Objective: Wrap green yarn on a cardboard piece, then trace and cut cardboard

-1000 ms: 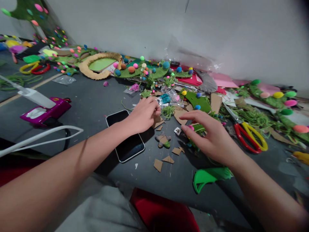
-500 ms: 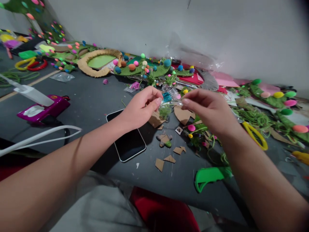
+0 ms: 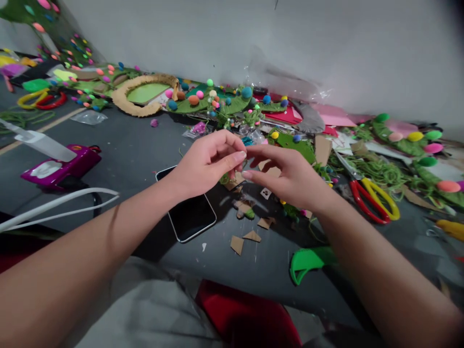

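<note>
My left hand [image 3: 213, 164] is raised over the dark table, its thumb and fingertips pinched together. Whatever it pinches is too small or hidden to make out. Facing it, my right hand [image 3: 290, 171] has its thumb and index finger apart, their tips right by the left fingertips. Below the hands lies a small flower-shaped cardboard piece [image 3: 245, 209] with a green patch. Cardboard scraps [image 3: 237, 245] are scattered nearer me. A black-screened phone [image 3: 192, 217] lies partly under my left wrist.
Red-and-yellow-handled scissors [image 3: 375, 200] lie right, beside green yarn [image 3: 384, 179]. A green plastic tool [image 3: 311, 261] is partly behind my right forearm. At left sit a purple device [image 3: 61, 166] and a white cable [image 3: 58, 208]. A tan ring [image 3: 119, 99] and pom-pom-covered green pieces line the wall.
My right hand has moved left, bringing its fingertips to the left ones. The clear, shiny material that showed between the hands is no longer visible there. The scissors are now fully uncovered.
</note>
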`<state>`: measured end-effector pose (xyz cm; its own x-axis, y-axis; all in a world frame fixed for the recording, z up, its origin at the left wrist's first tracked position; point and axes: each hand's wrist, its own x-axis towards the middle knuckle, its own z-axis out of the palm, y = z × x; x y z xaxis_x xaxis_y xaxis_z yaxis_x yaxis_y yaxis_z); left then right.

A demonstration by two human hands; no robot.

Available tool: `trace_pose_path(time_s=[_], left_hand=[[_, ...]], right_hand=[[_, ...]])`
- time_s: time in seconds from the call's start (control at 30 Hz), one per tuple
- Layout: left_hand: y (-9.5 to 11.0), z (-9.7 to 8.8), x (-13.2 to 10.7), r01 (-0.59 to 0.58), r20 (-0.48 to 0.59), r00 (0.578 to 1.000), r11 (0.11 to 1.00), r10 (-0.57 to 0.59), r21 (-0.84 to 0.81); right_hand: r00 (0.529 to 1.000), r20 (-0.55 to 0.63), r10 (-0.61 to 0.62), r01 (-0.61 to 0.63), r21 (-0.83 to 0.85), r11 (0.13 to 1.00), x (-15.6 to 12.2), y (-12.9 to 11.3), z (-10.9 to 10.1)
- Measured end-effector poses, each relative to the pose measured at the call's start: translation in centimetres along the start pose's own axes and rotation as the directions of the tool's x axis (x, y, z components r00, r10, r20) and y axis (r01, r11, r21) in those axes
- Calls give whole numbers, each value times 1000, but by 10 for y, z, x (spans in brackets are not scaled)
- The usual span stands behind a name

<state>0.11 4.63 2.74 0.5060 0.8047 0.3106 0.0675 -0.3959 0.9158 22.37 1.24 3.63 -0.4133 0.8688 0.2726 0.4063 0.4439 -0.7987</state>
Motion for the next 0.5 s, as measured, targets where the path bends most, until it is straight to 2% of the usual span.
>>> trace_pose_path(time_s=[0.07,0.13,0.17,0.23,0.27,0.33,0.37,0.43,0.5], left_hand=[[0,0,-1,11,3,1000,999,-11,32],[0,-2,-2,28,9,1000,998,-29,64],[-1,-4,-3,37,20,999,996,-39,76],[-2,-8,-3,47,68,996,989,-57,142],[-2,-11,-3,42,95,994,980,-61,196],[-2,-16,-3,15,141,988,946,-64,323],[-2,-19,-3,4,154,986,925,-68,380],[-4,-25,-4,5,158,983,883,-90,469],[-6,-30,-5,29,153,979,836,-134,547]], right_hand=[[999,38,-9,10,-33,999,4,-2,7],[998,52,22,-22,-3,1000,6,-2,6],[999,32,44,-45,34,998,6,-2,1],[989,-87,117,-99,191,977,8,-1,-13],[969,-181,171,-111,301,947,9,1,-22],[877,-345,334,-123,511,851,10,5,-44],[834,-397,383,-122,544,830,10,9,-58],[795,-489,360,-106,473,875,7,20,-88],[790,-535,299,-157,295,943,-2,35,-123]])
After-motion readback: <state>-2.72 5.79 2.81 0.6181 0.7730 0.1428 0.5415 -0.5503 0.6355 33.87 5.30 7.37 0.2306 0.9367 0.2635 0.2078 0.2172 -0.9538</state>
